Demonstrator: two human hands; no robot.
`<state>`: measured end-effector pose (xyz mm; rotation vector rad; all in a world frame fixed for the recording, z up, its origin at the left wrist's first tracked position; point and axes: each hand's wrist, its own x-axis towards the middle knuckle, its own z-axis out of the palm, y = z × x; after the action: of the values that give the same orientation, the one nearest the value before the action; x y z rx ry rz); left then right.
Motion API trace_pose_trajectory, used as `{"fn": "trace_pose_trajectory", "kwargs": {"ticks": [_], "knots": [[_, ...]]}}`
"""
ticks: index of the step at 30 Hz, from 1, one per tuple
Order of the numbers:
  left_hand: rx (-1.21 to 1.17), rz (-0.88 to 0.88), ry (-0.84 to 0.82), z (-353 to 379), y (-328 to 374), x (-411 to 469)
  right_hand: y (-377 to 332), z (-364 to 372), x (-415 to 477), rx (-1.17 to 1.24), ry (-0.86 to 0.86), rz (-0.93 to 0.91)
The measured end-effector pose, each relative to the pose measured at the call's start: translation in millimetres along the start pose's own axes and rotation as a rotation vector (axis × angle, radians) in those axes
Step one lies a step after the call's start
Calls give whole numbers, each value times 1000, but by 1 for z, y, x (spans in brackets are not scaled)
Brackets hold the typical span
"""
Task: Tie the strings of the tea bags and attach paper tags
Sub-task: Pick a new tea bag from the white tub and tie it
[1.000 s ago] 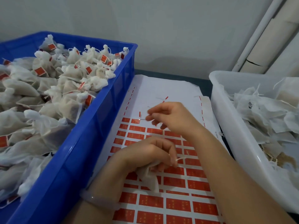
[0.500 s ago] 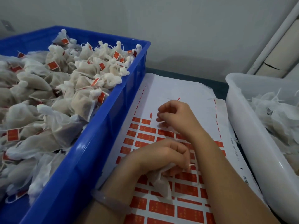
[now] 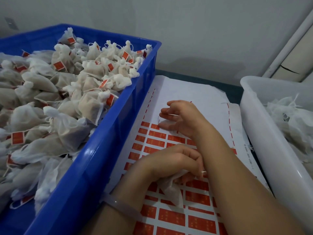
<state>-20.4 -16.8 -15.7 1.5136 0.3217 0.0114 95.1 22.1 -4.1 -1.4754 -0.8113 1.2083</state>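
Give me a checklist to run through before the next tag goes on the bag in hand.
1. Tea bag held securely: ok, the left hand grips it.
2. String ready for a tag: cannot tell, only a small white bit shows by the left fingertips.
3. Right hand at the tag sheet: ok, its fingertips touch the top row.
4. Tag lifted off: cannot tell, none shows in its fingers.
5. Red tags in supply: ok, many rows on the sheet.
6. Blue crate close by for the finished bag: ok, it sits beside the sheet.
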Motion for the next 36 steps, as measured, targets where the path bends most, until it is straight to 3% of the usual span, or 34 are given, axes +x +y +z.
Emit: {"fn": "trace_pose_trajectory", "kwargs": {"ticks": [10,13,15,20,26,36], "knots": [[-7,11,-4,0,-1,-1,7,-4,-1,83,72,6],[4,-5,9,0,0,0,8,-10,1,-272,167,-40],[3,-7,16,1,-1,0,8,-7,0,-529,143,-49],[-32,-11,46,-1,-2,0,1,7,7,-809,100,38],[-28,0,27,0,-3,2,-7,7,9,-771,-30,69],[-3,-2,39,1,-3,2,-10,4,10,-620,-77,158]]}}
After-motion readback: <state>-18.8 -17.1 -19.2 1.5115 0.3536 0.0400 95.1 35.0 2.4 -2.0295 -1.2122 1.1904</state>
